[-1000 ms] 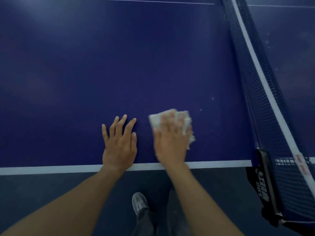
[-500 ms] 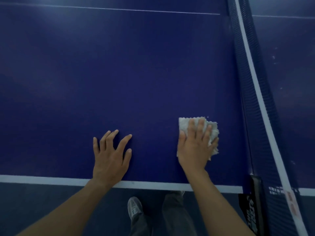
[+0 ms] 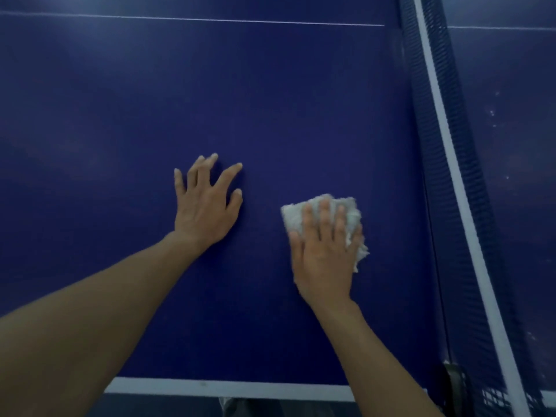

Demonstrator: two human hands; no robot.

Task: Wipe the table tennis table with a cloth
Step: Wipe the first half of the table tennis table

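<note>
The dark blue table tennis table fills the view, with a white line along its near edge. A crumpled white cloth lies on it, right of centre. My right hand presses flat on the cloth with straight fingers, covering most of it. My left hand rests on the bare table surface to the left of the cloth, fingers spread and straight, holding nothing.
The net with its white top band runs along the right side, from the far end down to a clamp at the near edge. Beyond the net lies the other table half with small white specks.
Both hands have moved farther onto the table, away from the near white line. The right hand slid the cloth rightwards towards the net, then farther in.
</note>
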